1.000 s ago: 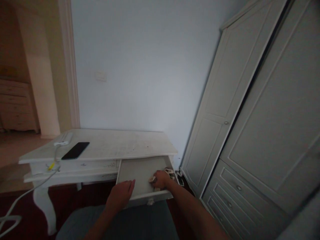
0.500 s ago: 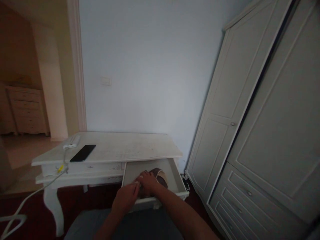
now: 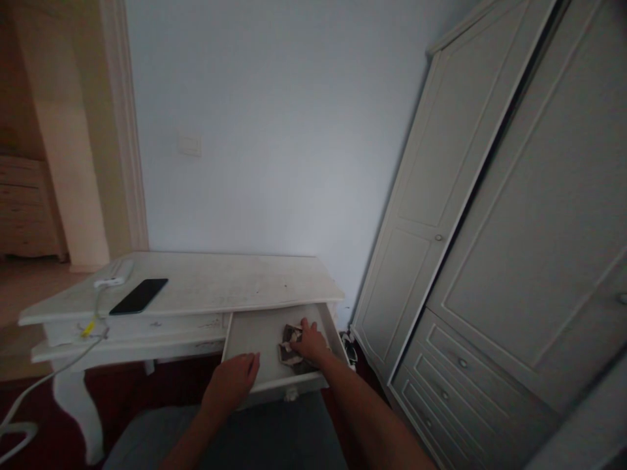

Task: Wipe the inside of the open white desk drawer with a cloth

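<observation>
A white drawer (image 3: 255,339) is pulled out of the white desk (image 3: 235,277). Inside it, towards the right, lies a crumpled brown and cream piece that looks like cloth (image 3: 287,356); its exact kind does not show. My right hand (image 3: 312,343) reaches into the drawer and grips this piece from above, covering part of it. Near the drawer's front left corner, my left hand (image 3: 231,378) hovers with its fingers curled together, apart from the cloth, and nothing shows in it.
On the desk's left lie a black phone (image 3: 139,296) and a white charger (image 3: 113,274) with a cable hanging off the edge. A white wardrobe (image 3: 416,261) stands close on the right. Below the drawer is a grey surface (image 3: 264,437), with dark red floor around it.
My hands were together over the brown piece; now my left hand has drawn away left and the right stays on it. The piece looks more crumpled. The view has turned slightly right.
</observation>
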`<state>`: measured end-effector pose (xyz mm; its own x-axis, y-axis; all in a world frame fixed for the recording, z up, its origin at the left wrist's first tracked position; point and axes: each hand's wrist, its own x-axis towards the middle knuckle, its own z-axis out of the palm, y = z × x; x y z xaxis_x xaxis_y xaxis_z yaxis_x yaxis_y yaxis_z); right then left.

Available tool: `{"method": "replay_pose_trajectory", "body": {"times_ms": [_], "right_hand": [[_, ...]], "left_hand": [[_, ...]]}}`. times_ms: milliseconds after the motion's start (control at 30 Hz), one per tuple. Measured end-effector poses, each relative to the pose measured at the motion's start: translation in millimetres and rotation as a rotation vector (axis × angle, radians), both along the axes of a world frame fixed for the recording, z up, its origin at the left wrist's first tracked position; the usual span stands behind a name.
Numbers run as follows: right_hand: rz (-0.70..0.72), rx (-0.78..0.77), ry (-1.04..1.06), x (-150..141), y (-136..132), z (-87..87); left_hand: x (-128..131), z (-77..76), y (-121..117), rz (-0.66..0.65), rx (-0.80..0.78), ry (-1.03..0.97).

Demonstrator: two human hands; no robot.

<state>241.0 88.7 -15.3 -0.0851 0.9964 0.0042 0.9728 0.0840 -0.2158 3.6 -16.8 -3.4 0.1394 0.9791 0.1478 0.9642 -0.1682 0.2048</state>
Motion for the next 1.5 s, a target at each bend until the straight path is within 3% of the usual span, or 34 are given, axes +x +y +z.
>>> {"method": "replay_pose_trajectory", "body": {"times_ms": [133,267,367,500,767,900,1033,1200,1333,1433,1500], "right_hand": [[0.131,0.034,0.058,-56,12,-2.2],[0.412,0.008,0.06,-113,12,-7.6],[0.588,-0.019,0.038,-132,8,-11.2],[0.574,0.003,0.004,-114,11,-6.7],[0.101,0.063,-0.03,-19,26,10.5],[-0.044,0.062,-0.034,6,15,9.8],[0.09,0.073,0.0,-20,6,3.3],[0.502,0.069,-0.057,-95,7,-17.2],[0.72,0.096,-0.064,-140,5,-29.0],[0.753,0.115,-0.032,-141,3,-26.6],[0.656,0.156,-0.018,-125,3,-20.5]], "left_hand": [[-2,-4.1,1,-0.007,-0.013,-0.037],[-4,-6.0,0,-0.005,-0.015,-0.038],[-4,-2.4,-2,-0.002,-0.039,0.01],[-3,1.7,-3,0.012,-0.056,0.016],[-3,-2.9,-2,0.018,-0.036,0.024],[-2,-2.7,-2,0.001,-0.048,0.02],[-3,-5.8,1,0.013,-0.056,0.002],[-10,-10.4,4,0.048,-0.039,-0.146],[-16,-14.7,7,0.063,-0.002,-0.15],[-18,-18.9,8,0.028,0.003,-0.071],[-18,-20.7,9,0.007,-0.015,-0.046]]}}
